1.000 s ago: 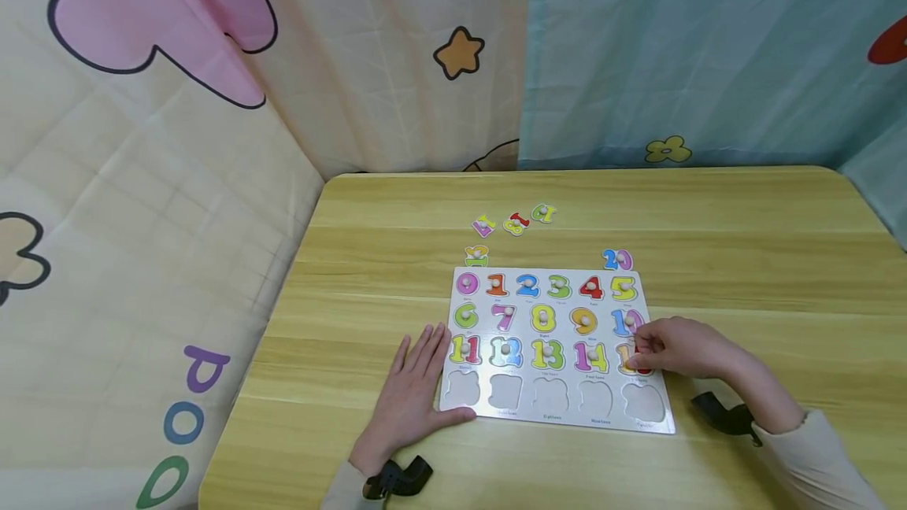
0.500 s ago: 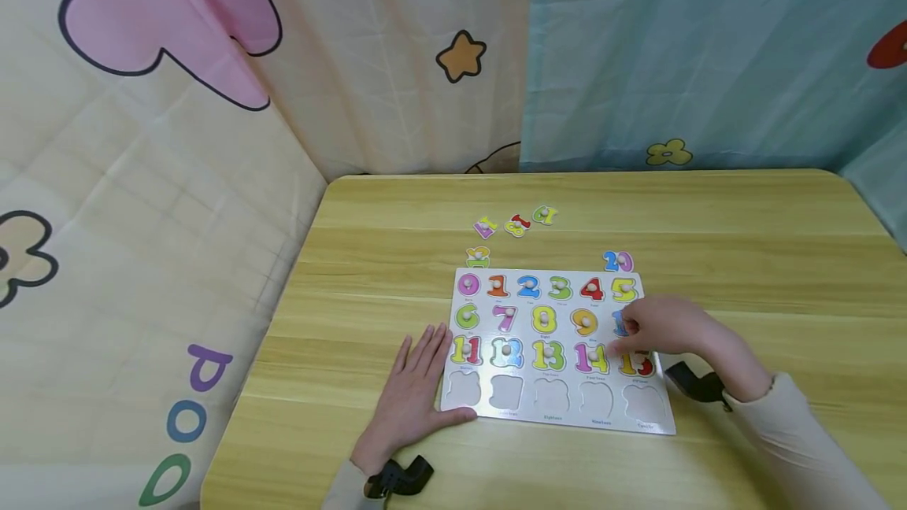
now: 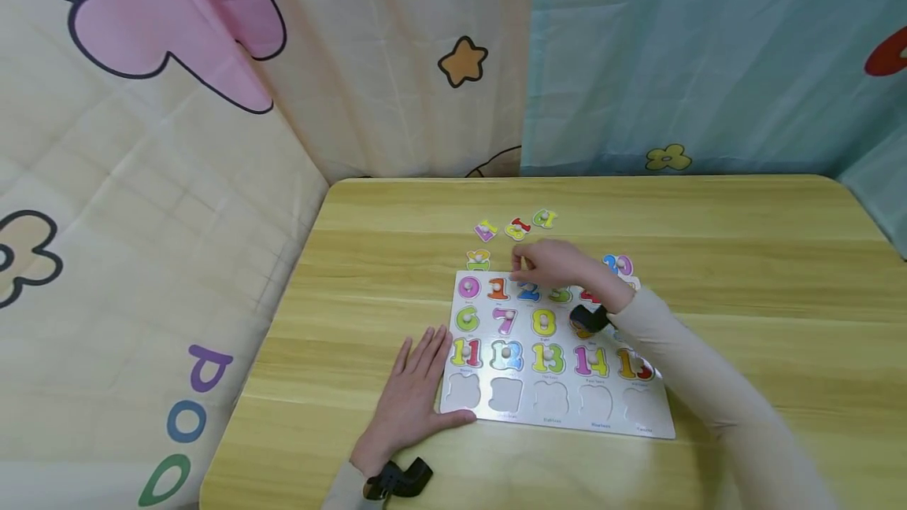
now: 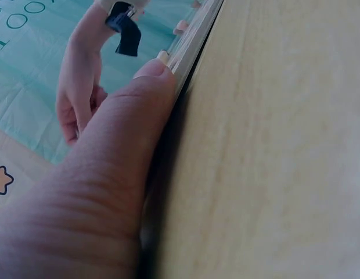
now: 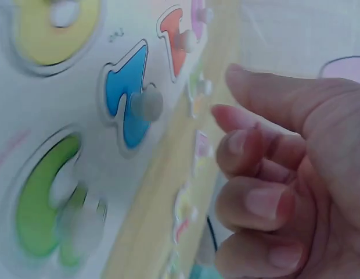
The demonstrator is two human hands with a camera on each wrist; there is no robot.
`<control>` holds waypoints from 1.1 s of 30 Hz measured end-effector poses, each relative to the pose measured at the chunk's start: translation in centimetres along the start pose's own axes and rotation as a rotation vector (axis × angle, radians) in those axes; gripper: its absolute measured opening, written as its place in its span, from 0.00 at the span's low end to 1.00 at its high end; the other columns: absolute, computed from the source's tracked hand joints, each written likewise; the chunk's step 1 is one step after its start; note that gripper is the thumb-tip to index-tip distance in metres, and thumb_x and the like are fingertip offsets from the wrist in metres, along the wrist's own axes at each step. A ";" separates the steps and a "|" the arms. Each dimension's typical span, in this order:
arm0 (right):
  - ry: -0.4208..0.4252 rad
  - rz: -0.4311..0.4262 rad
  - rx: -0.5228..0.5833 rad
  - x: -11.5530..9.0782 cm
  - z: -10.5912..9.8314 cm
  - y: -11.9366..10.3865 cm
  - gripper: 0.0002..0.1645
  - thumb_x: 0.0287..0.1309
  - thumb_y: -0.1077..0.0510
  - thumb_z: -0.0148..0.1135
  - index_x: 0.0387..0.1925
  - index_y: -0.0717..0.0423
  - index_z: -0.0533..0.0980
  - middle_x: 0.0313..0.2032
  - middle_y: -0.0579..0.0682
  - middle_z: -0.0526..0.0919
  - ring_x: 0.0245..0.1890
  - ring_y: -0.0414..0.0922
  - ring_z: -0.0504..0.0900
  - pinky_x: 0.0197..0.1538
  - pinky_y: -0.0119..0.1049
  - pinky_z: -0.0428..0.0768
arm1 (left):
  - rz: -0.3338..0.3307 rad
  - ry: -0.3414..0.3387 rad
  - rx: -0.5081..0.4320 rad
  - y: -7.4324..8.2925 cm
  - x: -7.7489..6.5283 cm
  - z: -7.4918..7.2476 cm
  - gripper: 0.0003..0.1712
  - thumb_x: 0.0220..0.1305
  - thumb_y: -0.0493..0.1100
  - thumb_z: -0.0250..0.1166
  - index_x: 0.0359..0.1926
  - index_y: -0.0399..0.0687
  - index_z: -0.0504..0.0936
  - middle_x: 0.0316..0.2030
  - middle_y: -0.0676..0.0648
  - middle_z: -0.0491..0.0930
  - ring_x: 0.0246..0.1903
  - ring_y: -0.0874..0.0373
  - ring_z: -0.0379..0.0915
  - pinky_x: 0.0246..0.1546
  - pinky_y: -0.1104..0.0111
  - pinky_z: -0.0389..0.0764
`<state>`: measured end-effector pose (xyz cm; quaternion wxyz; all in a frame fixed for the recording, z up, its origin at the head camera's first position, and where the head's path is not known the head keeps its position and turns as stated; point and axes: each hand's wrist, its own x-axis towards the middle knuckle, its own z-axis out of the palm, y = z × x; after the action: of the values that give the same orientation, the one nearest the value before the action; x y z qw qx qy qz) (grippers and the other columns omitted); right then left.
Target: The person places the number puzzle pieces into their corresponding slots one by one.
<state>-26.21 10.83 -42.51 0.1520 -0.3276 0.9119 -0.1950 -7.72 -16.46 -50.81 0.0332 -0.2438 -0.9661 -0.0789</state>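
Observation:
A white number puzzle board (image 3: 526, 375) lies on the wooden table, its upper three rows holding knobbed number pieces. Bare recesses show along its bottom row. My left hand (image 3: 414, 384) rests flat at the board's left edge, fingers straight, thumb along the near corner. Over the board's far edge is my right hand (image 3: 556, 262), its fingers loosely curled and nothing between thumb and forefinger in the right wrist view. Nearest to its fingertips is the loose number 16 piece (image 3: 478, 260), lying upside down just beyond the board.
Farther back lie the loose 17 (image 3: 486, 230), 18 (image 3: 518, 228) and 19 (image 3: 544, 218) pieces. The number 20 piece (image 3: 618, 264) sits behind the board's far right corner, partly beside my right forearm. Printed curtains hang behind and left of the table (image 3: 779, 258).
My right hand has left the number 15 piece at the board's right side and moved left and away to the far edge. My left hand has stayed in place.

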 end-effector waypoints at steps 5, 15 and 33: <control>-0.001 -0.001 0.029 4.6 1.0 -0.5 0.11 0.62 0.48 0.61 0.40 0.50 0.73 0.21 0.45 0.72 0.20 0.42 0.69 0.23 0.34 0.64 | -0.008 -0.014 -0.025 0.1 -0.1 0.1 0.66 0.49 0.84 0.46 0.74 0.42 0.45 0.74 0.46 0.42 0.72 0.52 0.32 0.69 0.54 0.36; -0.053 0.040 -0.024 7.7 2.1 -1.2 0.10 0.65 0.50 0.58 0.38 0.51 0.70 0.23 0.46 0.71 0.23 0.43 0.70 0.28 0.34 0.66 | -0.016 -0.015 -0.032 0.1 -0.1 0.3 0.66 0.49 0.83 0.46 0.74 0.42 0.45 0.74 0.47 0.42 0.72 0.53 0.32 0.69 0.54 0.35; -0.014 0.002 -0.011 4.6 1.3 -3.7 0.12 0.66 0.50 0.55 0.35 0.54 0.69 0.20 0.46 0.72 0.19 0.41 0.70 0.22 0.33 0.65 | -0.005 -0.008 -0.016 0.0 -0.1 0.1 0.65 0.49 0.83 0.46 0.74 0.41 0.45 0.74 0.45 0.42 0.72 0.52 0.33 0.69 0.53 0.36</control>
<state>-27.13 4.85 -42.66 0.1569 -0.3288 0.9123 -0.1873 -7.66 -16.48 -50.93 0.0270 -0.2420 -0.9661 -0.0857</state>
